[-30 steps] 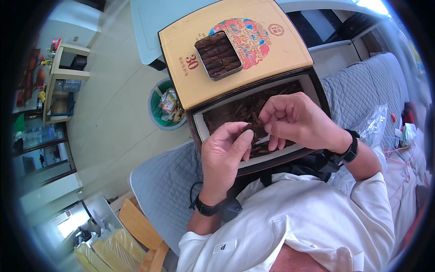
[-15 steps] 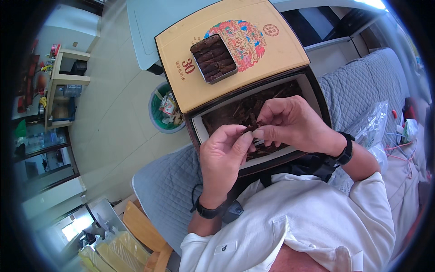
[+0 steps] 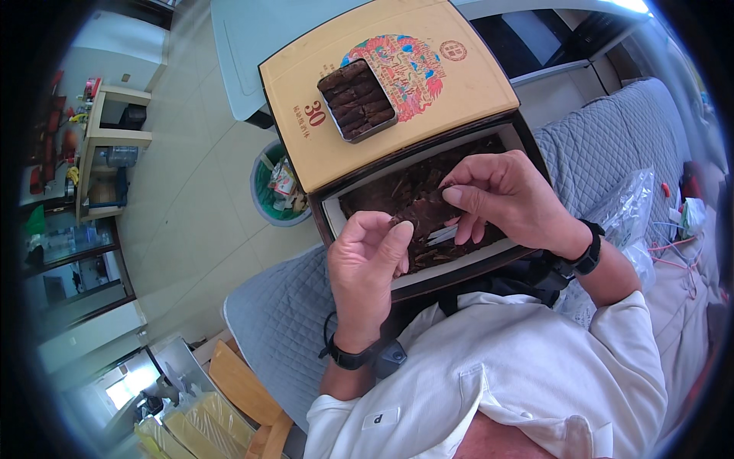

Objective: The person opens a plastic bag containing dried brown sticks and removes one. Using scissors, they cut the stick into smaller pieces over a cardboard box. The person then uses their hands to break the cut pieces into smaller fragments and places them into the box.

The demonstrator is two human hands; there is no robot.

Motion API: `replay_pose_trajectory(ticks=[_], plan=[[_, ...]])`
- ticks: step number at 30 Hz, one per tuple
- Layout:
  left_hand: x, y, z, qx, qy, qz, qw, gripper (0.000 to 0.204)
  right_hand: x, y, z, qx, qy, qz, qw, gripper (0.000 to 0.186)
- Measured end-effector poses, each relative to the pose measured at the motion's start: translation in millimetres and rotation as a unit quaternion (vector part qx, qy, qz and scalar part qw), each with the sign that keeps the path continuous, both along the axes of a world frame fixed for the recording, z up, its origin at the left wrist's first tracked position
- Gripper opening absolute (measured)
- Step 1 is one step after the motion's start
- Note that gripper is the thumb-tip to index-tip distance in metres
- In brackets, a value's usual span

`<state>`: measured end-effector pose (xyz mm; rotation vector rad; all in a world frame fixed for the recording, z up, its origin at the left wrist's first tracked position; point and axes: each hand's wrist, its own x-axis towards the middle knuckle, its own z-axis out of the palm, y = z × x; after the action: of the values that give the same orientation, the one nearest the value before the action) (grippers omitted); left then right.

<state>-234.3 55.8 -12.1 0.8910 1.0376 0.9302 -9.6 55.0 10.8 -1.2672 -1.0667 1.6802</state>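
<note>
A thin, crinkled dark brown leaf (image 3: 423,209) spans the gap between my hands. My left hand (image 3: 365,256) pinches its near left end between thumb and forefinger. At the far right end, my right hand (image 3: 501,197) grips it in a pinch, the other fingers curled below. Beneath both hands is an open box (image 3: 334,218) with pale inner walls, filled with dark brown leaf scraps (image 3: 375,187). Some pale strips (image 3: 442,236) lie among the scraps. A metal tin (image 3: 372,131) packed with short dark brown rolls (image 3: 355,96) rests on the box's yellow lid (image 3: 306,69).
A bin (image 3: 258,191) with a green liner and litter stands on the tiled floor left of the box. Grey quilted covers (image 3: 604,134) lie on both sides. Clear plastic wrapping (image 3: 631,210) is at my right. A pale table (image 3: 241,46) lies beyond the lid.
My hands have moved apart, the right one up and to the right, the left one slightly left. The dark leaf, bunched at my fingertips before, is now spread between them.
</note>
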Motion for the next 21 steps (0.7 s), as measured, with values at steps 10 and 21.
replay_pose_trajectory(ticks=[10, 21], plan=[[-4, 0, 0, -0.011, -0.02, 0.002, 1.0, 0.013, 6, 0, -4, 0.051, -0.075, -0.049, 0.995, 0.015], [-12, 0, -1, -0.001, 0.02, 0.003, 1.0, 0.016, 17, 0, -8, 0.073, -0.037, -0.046, 0.996, 0.02]])
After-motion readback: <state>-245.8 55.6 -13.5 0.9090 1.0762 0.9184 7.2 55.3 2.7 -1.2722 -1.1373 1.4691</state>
